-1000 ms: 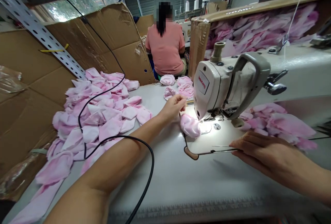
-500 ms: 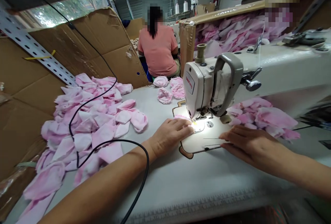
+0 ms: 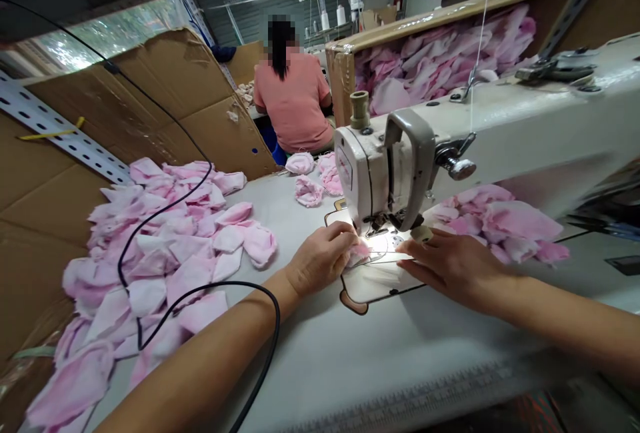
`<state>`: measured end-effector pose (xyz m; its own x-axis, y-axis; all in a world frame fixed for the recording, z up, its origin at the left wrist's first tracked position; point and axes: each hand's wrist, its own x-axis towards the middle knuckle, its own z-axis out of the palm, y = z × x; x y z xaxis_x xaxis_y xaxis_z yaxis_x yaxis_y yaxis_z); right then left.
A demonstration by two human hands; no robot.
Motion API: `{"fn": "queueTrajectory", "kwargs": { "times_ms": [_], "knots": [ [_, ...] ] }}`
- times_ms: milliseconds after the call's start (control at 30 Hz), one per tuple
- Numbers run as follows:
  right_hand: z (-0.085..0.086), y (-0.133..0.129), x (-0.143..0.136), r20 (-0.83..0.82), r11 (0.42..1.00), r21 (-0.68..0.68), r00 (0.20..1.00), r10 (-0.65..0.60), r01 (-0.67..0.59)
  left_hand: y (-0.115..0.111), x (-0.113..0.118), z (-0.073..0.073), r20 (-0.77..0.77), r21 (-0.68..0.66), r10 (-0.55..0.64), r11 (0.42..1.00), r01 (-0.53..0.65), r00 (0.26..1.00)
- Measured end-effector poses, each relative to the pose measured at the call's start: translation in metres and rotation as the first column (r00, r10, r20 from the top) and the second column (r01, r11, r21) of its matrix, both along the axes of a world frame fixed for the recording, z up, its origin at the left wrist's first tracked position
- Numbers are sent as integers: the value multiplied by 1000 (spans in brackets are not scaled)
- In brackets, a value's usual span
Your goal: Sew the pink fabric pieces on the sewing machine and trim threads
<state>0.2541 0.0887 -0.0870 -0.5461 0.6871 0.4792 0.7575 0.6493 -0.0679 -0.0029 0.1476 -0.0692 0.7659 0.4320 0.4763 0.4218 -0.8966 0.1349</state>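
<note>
Just left of the needle area of the white sewing machine, my left hand has its fingers closed on a small pink fabric piece. My right hand is right of the needle, its fingertips over the lit metal plate and its fingers apart, with nothing visible in them. A thin thread line runs between the fabric piece and the right fingertips. Beyond my right hand, a bunch of pink fabric pieces lies under the machine arm.
A big pile of pink fabric pieces covers the table's left side, crossed by a black cable. Several gathered pink pieces lie behind the machine head. A person sits beyond, beside a cardboard box of pink fabric.
My left hand has lifted slightly, and the pink piece now shows beside its fingertips. My right hand has moved closer to the needle area. The view has shifted a little.
</note>
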Motion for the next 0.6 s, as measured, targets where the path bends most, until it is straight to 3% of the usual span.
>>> {"fn": "queueTrajectory", "kwargs": {
  "times_ms": [167,300,433,600],
  "knots": [
    [2,5,-10,43,994,110,999,-33,28,-3,-3,7,-77,-80,-9,997,2,997],
    [1,8,-12,56,991,130,997,-44,36,-2,-7,7,-182,-51,-6,999,-4,983],
    [0,4,-9,31,998,59,999,-9,7,-1,-9,6,-215,-1,-2,1000,2,977],
    [4,-8,-13,-8,992,-63,994,112,-112,-10,-4,3,-85,19,77,997,-76,993]
  ]
}}
